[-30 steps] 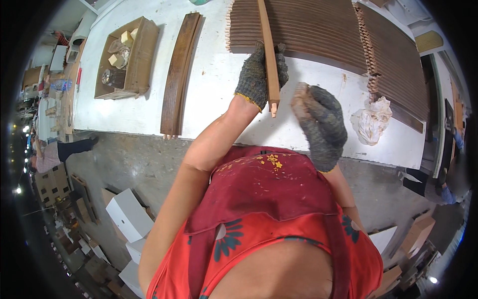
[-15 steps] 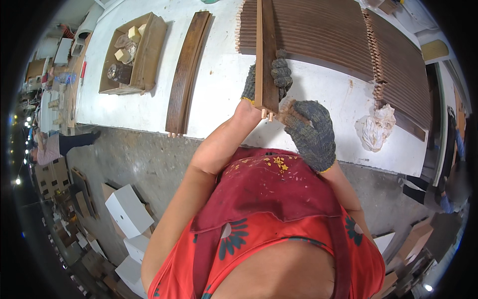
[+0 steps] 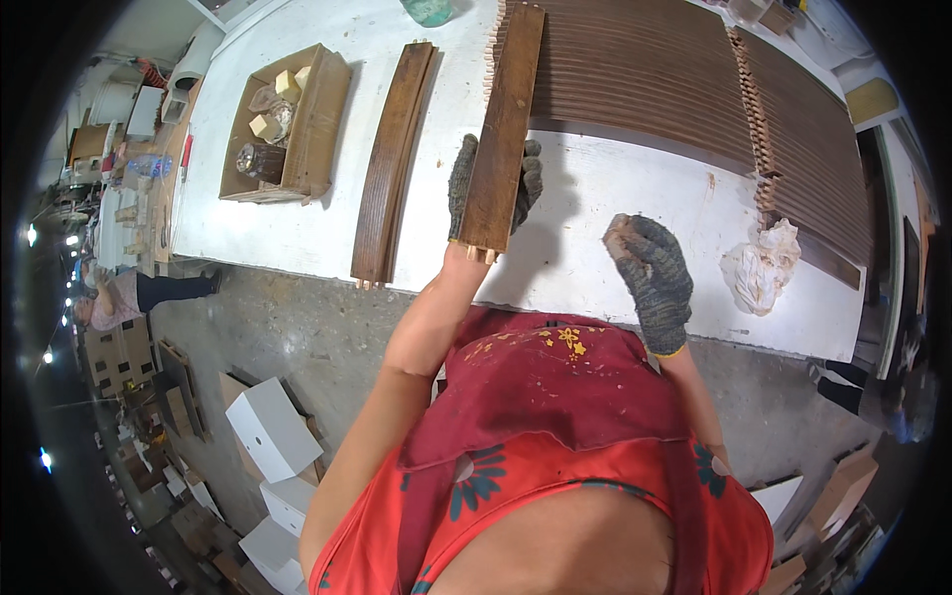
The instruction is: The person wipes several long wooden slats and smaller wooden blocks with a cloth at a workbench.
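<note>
My left hand (image 3: 461, 193), in a dark grey knit glove, grips a dark brown wooden slat (image 3: 504, 129) from underneath, its fingers showing along both long edges. Light dowel pegs stick out of the slat's near end, and the board tilts over the table with its broad face up. Off to the right, my right hand (image 3: 654, 283) wears a matching glove and is curled closed above the table's front edge, apart from the slat. Something brownish shows at its fingertips, too small to name. Left of the held slat, more dark slats (image 3: 392, 169) lie side by side on the table.
The white table (image 3: 307, 233) carries a cardboard box (image 3: 322, 129) with pale blocks and a jar. Rows of dark slats (image 3: 635, 79) with dowel ends cover the back right, near a crumpled white cloth (image 3: 762, 268). A greenish container (image 3: 426, 10) stands at the far edge.
My left hand has moved slightly left and turned the slat so that its broad face shows. My right hand has drawn away from the slat's near end, to the right.
</note>
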